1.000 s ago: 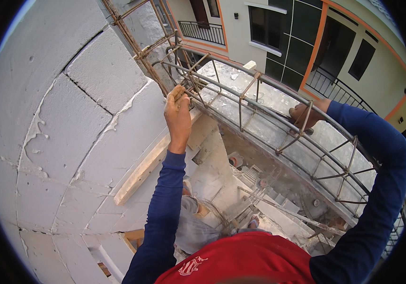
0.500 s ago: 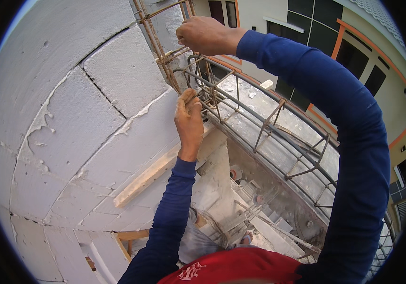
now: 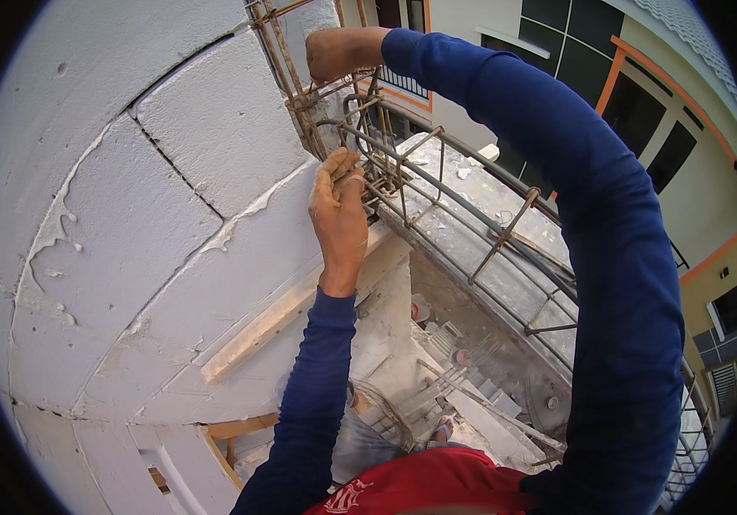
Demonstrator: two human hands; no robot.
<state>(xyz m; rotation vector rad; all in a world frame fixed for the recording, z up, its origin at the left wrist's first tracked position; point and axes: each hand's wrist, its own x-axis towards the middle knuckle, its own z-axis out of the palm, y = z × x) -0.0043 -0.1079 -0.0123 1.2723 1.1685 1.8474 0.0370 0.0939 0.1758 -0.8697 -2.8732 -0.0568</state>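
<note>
My left hand (image 3: 340, 219) is raised beside the corner where a horizontal rebar cage (image 3: 500, 245) meets upright steel bars (image 3: 281, 64). Its fingers are bent and pressed together near the bar ends; whatever they pinch is too small to make out. Higher up, my right hand (image 3: 340, 55) is closed in a fist right by the upright bars, with the wrist bent and the arm arched over the cage. What it grips, if anything, is hidden. Thin ties and stirrups cross the bars between both hands.
A pale block wall (image 3: 222, 129) with mortar joints rises on the left. A wooden plank (image 3: 261, 326) leans along it. Beneath the cage runs a concrete ledge (image 3: 463, 184). Rubble and boards (image 3: 480, 395) lie far below, and a neighbouring building (image 3: 694, 215) stands at right.
My right fist has shifted left and turned, its wrist now more bent, and the arm has swung left. My left hand stays almost in place by the corner. The view has shifted slightly.
</note>
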